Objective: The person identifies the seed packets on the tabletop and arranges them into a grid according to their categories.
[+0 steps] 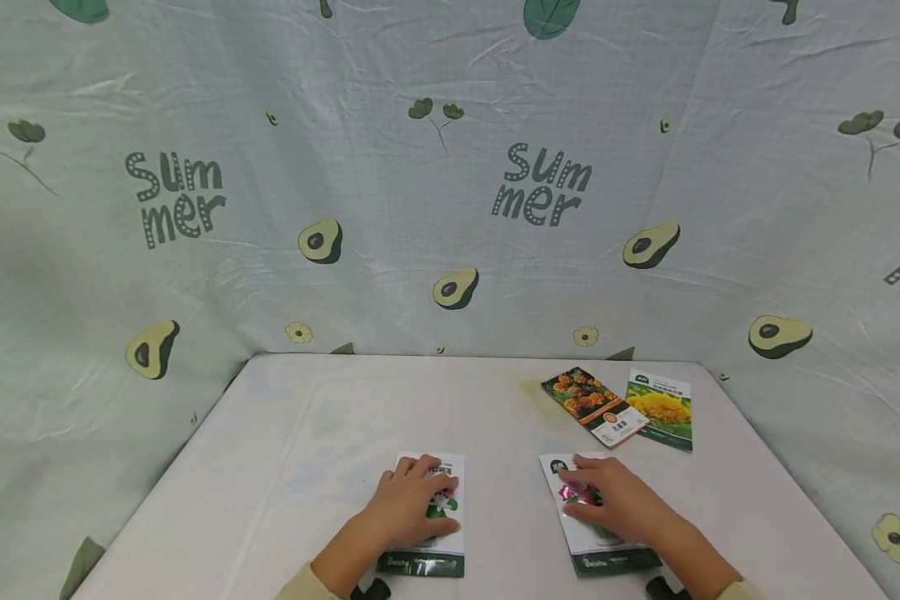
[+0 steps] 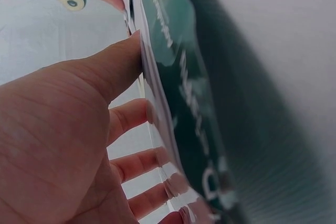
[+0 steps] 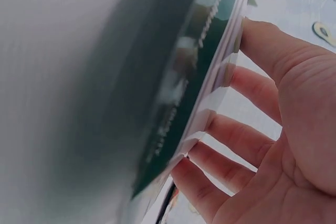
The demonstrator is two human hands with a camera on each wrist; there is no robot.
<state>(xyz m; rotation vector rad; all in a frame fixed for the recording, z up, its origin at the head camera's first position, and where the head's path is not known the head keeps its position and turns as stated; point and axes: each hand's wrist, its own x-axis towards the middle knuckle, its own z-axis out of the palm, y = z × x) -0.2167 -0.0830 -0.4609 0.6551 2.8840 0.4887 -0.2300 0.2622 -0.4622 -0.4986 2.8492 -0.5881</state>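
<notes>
Under my left hand (image 1: 405, 510) lies a white and green flower seed packet (image 1: 424, 563), flat on the table near its front. The fingers and thumb are spread over its face, tips touching it; in the left wrist view the fingers (image 2: 137, 162) look nearly straight against the packet (image 2: 176, 85). To the right, my right hand (image 1: 621, 498) rests the same way on a second white and green seed packet (image 1: 612, 561), which shows pink flowers and is slightly turned. In the right wrist view its fingers (image 3: 239, 135) extend to the packet's surface (image 3: 197, 87).
Behind the right hand, an orange-flower seed packet (image 1: 587, 402) overlaps a yellow-flower packet (image 1: 662, 408) at the table's back right. The white table (image 1: 330, 442) ends at a hanging cloth (image 1: 390, 183) printed with avocados.
</notes>
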